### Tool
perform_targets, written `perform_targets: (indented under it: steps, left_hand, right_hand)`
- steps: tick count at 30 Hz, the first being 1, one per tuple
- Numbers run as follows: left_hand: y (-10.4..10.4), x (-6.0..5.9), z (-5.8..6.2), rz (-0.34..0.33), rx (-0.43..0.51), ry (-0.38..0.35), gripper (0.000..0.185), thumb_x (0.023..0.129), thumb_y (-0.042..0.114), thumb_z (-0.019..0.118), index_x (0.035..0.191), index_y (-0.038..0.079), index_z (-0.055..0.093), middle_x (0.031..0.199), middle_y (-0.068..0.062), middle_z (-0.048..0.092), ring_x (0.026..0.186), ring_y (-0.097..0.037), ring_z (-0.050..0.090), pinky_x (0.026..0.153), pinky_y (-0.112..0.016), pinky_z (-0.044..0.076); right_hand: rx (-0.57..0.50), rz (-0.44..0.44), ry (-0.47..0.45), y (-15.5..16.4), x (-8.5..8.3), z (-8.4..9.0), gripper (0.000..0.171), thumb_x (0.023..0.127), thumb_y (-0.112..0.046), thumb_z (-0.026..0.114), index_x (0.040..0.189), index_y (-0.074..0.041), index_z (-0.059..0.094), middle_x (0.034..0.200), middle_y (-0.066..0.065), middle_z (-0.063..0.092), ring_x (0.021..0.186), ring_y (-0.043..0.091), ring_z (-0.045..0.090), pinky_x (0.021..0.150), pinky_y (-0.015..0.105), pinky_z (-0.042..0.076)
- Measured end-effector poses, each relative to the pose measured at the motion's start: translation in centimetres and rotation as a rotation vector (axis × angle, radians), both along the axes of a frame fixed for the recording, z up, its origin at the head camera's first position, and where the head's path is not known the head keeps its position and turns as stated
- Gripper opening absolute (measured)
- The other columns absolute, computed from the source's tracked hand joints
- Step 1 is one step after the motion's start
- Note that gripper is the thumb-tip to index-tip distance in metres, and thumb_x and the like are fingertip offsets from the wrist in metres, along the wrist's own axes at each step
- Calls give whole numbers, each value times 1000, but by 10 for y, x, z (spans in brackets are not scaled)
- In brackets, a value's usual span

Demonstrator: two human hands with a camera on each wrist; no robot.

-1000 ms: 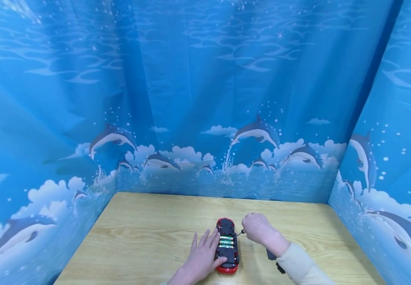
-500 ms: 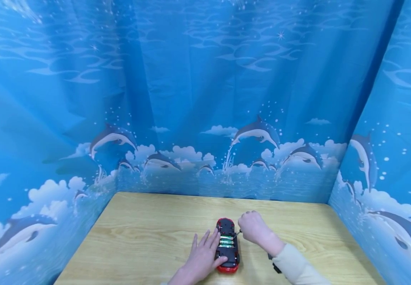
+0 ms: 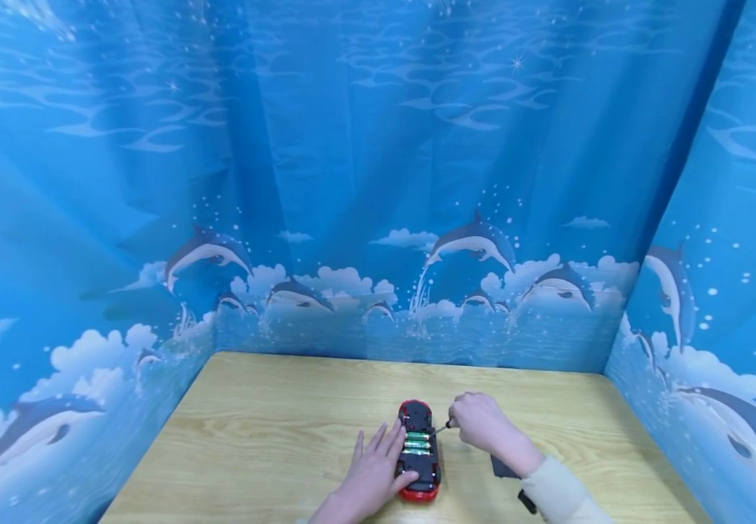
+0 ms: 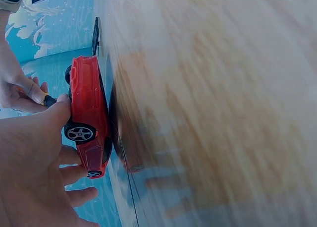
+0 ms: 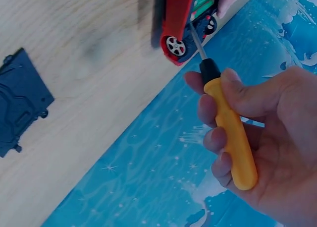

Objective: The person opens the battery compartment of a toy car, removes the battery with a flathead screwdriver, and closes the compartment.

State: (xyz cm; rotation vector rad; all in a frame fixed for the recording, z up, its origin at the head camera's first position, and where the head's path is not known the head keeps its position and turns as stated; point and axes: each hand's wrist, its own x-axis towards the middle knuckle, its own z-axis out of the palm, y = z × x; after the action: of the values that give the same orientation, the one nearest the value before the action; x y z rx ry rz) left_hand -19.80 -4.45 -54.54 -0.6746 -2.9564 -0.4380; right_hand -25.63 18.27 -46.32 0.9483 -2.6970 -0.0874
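A red toy car [image 3: 419,480] lies upside down on the table, its black underside up. Several green batteries [image 3: 417,445] sit side by side in the uncovered battery compartment. My left hand [image 3: 371,469] rests on the car's left side with fingers spread and fairly straight, the thumb lying across the underside. In my right hand [image 3: 482,423] is a screwdriver [image 5: 235,138] with a yellow handle and black collar, fingers curled round the handle. Its metal shaft [image 5: 196,38] slants to the compartment's right edge, by the battery ends; the very tip is hard to make out.
A dark battery cover [image 5: 22,103] lies on the wooden table [image 3: 273,422], right of the car and partly under the right forearm in the head view. Blue dolphin-print curtains [image 3: 364,182] stand along the back and both sides of the table.
My right hand with the screwdriver shifts slightly left, then back right and a little down, the shaft staying at the compartment edge. The left hand and the car keep their place.
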Motion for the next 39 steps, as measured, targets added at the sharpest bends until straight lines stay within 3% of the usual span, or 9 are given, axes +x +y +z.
perform_targets:
  steps: [12, 33, 39]
  left_hand:
    - [0, 0, 5, 6, 12, -43, 80, 97, 64, 48, 154, 9, 43, 162, -8, 36, 146, -37, 37, 115, -68, 27]
    - [0, -1, 0, 13, 2, -31, 80, 97, 64, 48, 155, 10, 42, 162, -8, 36, 146, -37, 37, 115, -69, 27]
    - [1, 0, 0, -8, -13, -10, 80, 97, 66, 47, 155, 10, 43, 163, -5, 36, 146, -36, 37, 114, -68, 28]
  right_hand:
    - [-106, -35, -118, 13, 1, -8, 9, 85, -10, 80, 77, -11, 76, 67, -5, 61, 60, 14, 58, 52, 31, 49]
    - [-236, -26, -110, 30, 4, -31, 6, 88, -13, 77, 82, -12, 77, 68, -9, 55, 57, 6, 50, 47, 25, 40]
    - [-253, 30, -153, 28, 4, -41, 3, 89, -14, 76, 86, -12, 78, 72, -10, 59, 62, 7, 57, 51, 28, 47]
